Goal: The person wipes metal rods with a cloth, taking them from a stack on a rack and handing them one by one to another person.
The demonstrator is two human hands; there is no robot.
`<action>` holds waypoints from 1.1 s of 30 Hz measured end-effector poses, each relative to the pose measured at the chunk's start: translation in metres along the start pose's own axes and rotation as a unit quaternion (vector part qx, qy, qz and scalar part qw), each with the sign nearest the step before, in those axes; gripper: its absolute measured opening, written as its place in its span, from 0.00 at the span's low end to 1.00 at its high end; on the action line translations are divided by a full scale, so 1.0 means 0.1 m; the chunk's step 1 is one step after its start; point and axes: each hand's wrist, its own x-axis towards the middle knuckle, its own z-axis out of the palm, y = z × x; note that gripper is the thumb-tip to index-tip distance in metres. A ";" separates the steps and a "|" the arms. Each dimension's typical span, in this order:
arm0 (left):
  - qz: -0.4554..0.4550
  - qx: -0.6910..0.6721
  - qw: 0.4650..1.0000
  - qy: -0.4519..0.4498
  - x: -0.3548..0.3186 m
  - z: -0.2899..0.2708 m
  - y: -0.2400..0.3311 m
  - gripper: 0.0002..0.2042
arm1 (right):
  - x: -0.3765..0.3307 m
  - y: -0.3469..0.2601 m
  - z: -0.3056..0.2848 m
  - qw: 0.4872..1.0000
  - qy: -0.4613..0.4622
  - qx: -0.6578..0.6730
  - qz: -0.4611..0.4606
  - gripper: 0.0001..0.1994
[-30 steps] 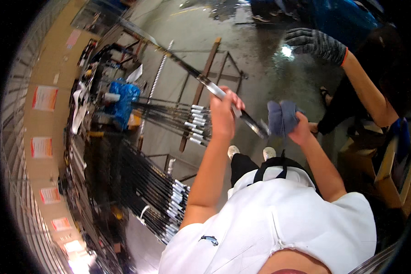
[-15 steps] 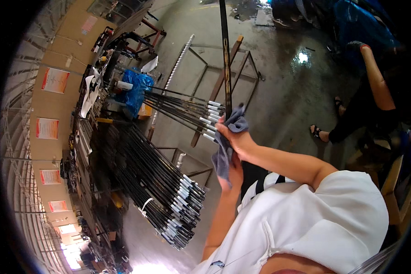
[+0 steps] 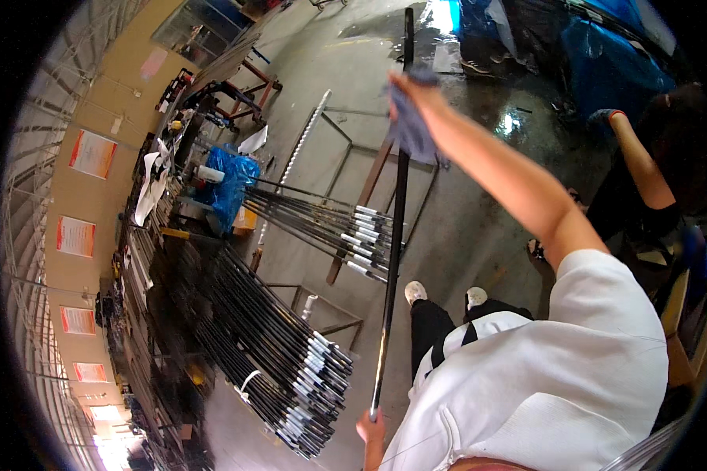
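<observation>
A long black pole [image 3: 391,290] with gold markings stands lengthwise in front of me. My left hand [image 3: 371,428] is closed around its near end, low in the picture. Far up the pole, my right hand [image 3: 423,96] is wrapped around a grey cloth [image 3: 413,129], which folds over the pole and hangs down beside it. The fingers under the cloth are partly hidden. Just left of the pole, several thin black rods [image 3: 322,220] with white-banded ends lie on a rack, their tips close to it.
A large bundle of black rods [image 3: 267,322], bound with a white tie, lies to the left. Metal frames [image 3: 346,149] stand on the floor beyond. Blue plastic sheeting [image 3: 232,177] covers something at the bench. On the right a co-worker's gloved hand [image 3: 603,118] rests near blue plastic.
My hands have moved apart along the pole. The right, with the cloth, slid up and away to the far part; the left left the cloth and came down to the pole's near end.
</observation>
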 end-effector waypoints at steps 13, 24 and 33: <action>-0.056 -0.102 0.965 -0.236 -0.78 0.13 -0.60 0.21 | 0.93 -0.81 -0.04 0.776 -0.591 0.214 -0.059 0.15; -0.104 -0.058 0.990 -0.075 -0.35 -0.10 -0.30 0.10 | 0.35 -0.76 0.11 0.898 -0.388 0.206 -0.028 0.14; -0.081 -0.097 0.978 -0.166 -0.31 0.02 -0.13 0.15 | -0.08 -0.41 0.50 0.894 -0.396 0.207 0.030 0.13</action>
